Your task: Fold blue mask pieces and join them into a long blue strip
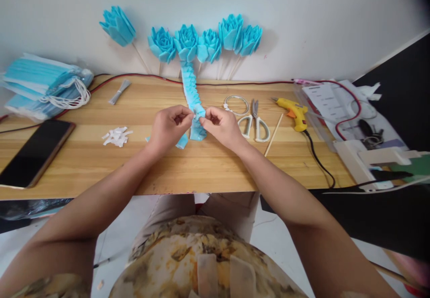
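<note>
Over the middle of the table, my left hand [170, 125] and my right hand [222, 125] meet fingertip to fingertip, both pinching a small light blue fabric piece [199, 111]. Just behind and under it runs a long row of overlapping blue folded pieces [188, 83], reaching from the wall side to below my fingers. Part of that row is hidden by my hands. Beside my left wrist lies a loose blue piece [182, 141], partly covered. White-handled scissors [255, 121] and a thin wooden stick [274, 134] lie to the right of my right hand.
Several blue fabric flowers on sticks [186, 42] lean against the wall. At left are blue face masks [36, 80], a phone [36, 153], white scraps [117, 136] and thin ties [119, 92]. At right are a yellow glue gun [293, 112], a roll [237, 104] and a white power strip [361, 166].
</note>
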The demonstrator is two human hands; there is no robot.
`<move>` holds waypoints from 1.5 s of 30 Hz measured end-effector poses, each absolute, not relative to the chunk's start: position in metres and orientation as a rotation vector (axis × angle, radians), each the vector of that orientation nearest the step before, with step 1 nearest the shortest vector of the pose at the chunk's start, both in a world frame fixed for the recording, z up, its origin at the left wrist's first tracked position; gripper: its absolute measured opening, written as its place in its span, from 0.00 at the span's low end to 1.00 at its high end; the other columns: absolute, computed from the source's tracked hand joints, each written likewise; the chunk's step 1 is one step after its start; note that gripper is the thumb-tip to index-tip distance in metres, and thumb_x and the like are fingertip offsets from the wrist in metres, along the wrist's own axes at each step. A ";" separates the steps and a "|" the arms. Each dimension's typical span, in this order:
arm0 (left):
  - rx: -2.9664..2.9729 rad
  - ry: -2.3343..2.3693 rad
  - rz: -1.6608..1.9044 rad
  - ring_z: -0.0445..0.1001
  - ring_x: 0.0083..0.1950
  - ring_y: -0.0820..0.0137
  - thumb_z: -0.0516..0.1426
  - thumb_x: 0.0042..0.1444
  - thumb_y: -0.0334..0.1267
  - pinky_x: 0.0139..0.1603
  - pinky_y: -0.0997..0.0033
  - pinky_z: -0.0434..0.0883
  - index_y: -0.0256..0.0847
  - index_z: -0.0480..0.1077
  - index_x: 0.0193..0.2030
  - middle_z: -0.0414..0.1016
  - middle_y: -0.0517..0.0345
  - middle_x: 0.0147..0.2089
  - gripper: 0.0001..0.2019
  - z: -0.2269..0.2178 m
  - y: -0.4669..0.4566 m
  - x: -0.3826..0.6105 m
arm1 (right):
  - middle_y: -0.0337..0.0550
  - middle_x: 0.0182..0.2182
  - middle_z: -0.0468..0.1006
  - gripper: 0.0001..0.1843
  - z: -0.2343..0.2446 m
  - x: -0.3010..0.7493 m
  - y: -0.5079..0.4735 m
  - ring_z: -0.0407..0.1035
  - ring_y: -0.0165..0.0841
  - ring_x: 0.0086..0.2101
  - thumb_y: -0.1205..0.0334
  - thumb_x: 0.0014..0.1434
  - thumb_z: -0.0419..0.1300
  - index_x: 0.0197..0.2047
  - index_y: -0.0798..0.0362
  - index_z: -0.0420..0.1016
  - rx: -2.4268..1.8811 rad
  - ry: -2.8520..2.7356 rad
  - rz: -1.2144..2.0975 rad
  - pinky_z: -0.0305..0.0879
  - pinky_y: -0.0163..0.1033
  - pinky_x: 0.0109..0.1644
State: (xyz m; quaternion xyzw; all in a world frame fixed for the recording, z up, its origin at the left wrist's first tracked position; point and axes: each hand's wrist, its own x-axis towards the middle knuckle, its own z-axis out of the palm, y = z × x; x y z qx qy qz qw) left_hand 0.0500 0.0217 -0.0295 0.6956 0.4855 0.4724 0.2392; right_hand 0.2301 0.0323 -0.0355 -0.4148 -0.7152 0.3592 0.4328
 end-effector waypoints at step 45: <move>2.629 1.068 0.529 0.75 0.43 0.62 0.56 0.62 0.39 0.46 0.64 0.66 0.44 0.79 0.38 0.79 0.52 0.38 0.10 -0.005 0.021 -0.003 | 0.37 0.27 0.79 0.09 -0.036 0.276 -0.014 0.72 0.30 0.28 0.60 0.52 0.69 0.35 0.51 0.75 -1.320 -1.610 1.176 0.68 0.38 0.34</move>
